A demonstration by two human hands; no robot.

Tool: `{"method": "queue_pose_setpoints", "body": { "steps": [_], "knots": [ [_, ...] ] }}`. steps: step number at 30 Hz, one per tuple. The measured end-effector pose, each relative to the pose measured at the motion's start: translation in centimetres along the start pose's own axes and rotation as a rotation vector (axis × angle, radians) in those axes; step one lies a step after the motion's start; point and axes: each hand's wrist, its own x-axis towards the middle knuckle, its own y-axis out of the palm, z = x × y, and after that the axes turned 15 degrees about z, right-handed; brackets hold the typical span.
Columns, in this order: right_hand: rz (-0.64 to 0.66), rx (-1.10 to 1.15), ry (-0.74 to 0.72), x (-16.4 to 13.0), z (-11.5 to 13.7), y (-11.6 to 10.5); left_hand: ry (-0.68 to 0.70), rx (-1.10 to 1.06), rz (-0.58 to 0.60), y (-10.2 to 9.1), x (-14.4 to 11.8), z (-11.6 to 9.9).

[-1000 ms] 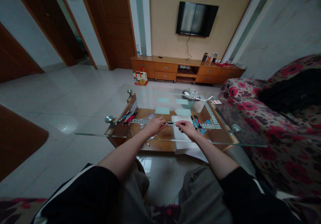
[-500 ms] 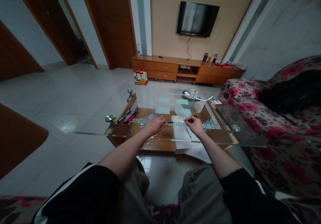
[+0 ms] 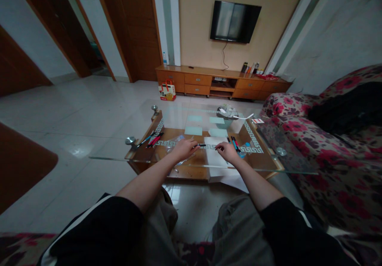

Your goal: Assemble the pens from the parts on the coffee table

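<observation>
Over the clear glass tabletop [image 3: 119, 159], the left hand [image 3: 183, 148] has its fingers closed around a slim dark pen [image 3: 200, 145], tip pointing right. The right hand [image 3: 227, 151] rests on a flat white paper sheet [image 3: 213, 158], fingers curled; whether they hold anything is unclear. Beyond lie thin red and blue pens [image 3: 234, 143].

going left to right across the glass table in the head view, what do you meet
pens at the left edge → left hand holding a black pen → white paper → right hand → pens on the right
</observation>
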Motion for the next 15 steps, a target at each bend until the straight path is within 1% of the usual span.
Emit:
{"method": "queue_pose_setpoints", "body": {
  "steps": [4, 15],
  "knots": [
    [0.013, -0.027, -0.022, 0.09, 0.45, 0.22, 0.005, -0.009, 0.003, 0.11, 0.06, -0.02],
    [0.039, -0.018, -0.024, 0.4, 0.08, 0.9, 0.013, 0.018, -0.006, 0.18, 0.05, -0.03]
  ]
}}
